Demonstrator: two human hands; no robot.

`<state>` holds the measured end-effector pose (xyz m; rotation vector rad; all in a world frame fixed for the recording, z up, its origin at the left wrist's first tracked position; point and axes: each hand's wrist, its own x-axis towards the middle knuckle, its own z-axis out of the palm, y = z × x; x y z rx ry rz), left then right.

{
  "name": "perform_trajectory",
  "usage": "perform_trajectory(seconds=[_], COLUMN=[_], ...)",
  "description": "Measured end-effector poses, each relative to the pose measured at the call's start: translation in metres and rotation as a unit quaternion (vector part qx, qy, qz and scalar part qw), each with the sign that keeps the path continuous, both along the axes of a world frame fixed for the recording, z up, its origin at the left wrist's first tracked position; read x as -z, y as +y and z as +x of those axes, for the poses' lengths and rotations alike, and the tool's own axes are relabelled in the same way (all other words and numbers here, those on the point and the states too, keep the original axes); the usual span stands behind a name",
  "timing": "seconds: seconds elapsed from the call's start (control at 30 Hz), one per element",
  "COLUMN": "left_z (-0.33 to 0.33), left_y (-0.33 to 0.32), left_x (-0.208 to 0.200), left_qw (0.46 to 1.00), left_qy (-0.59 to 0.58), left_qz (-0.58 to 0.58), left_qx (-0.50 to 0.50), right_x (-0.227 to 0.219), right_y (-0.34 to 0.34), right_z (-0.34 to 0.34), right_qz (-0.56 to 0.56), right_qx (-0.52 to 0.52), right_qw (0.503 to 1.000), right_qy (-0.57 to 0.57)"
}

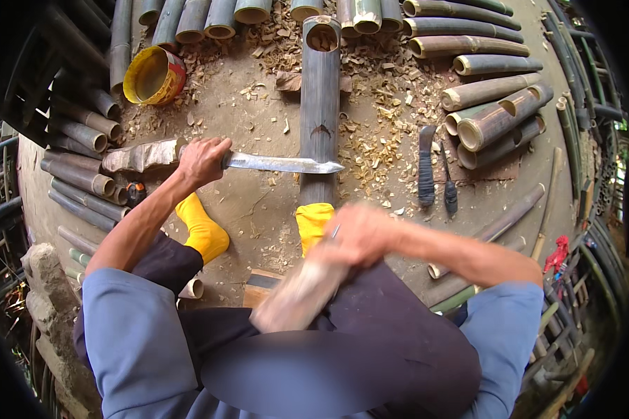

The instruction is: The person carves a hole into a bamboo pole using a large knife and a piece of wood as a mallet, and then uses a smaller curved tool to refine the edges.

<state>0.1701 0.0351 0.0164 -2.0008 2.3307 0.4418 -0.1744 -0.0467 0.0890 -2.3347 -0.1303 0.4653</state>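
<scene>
My left hand (203,162) is closed round the handle of a large knife (279,163). Its blade points right, and the tip shows over a thick bamboo tube (320,98). That tube runs away from me and has an oval hole cut near its far end. My right hand (360,234), smeared by motion, grips a pale, blurred wooden club-like piece (300,293) slanting down over my lap. A small metallic tip shows by its fingers; what it belongs to is unclear. My yellow-socked foot (314,222) rests against the tube's near end.
A pale wood piece (143,156) shows beside my left hand. A yellow-and-red bucket (155,77) stands far left. Two dark-handled blades (426,167) lie right of the tube. Bamboo pieces (479,91) line both sides and the back. Wood chips (377,140) cover the ground.
</scene>
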Motion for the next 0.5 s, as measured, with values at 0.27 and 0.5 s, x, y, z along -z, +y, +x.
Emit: perform_trajectory(seconds=[0.27, 0.5], left_z=[0.004, 0.011], left_y=[-0.006, -0.008], left_x=[0.004, 0.020], left_qw=[0.999, 0.999], left_qy=[0.013, 0.005], left_qz=[-0.032, -0.031], left_qx=[0.002, -0.006], right_x=[-0.030, -0.025], right_y=[0.004, -0.040], right_z=[0.016, 0.018], right_qz=[0.005, -0.180], right_qx=[0.109, 0.162], right_qw=[0.988, 0.960], right_qy=[0.109, 0.142])
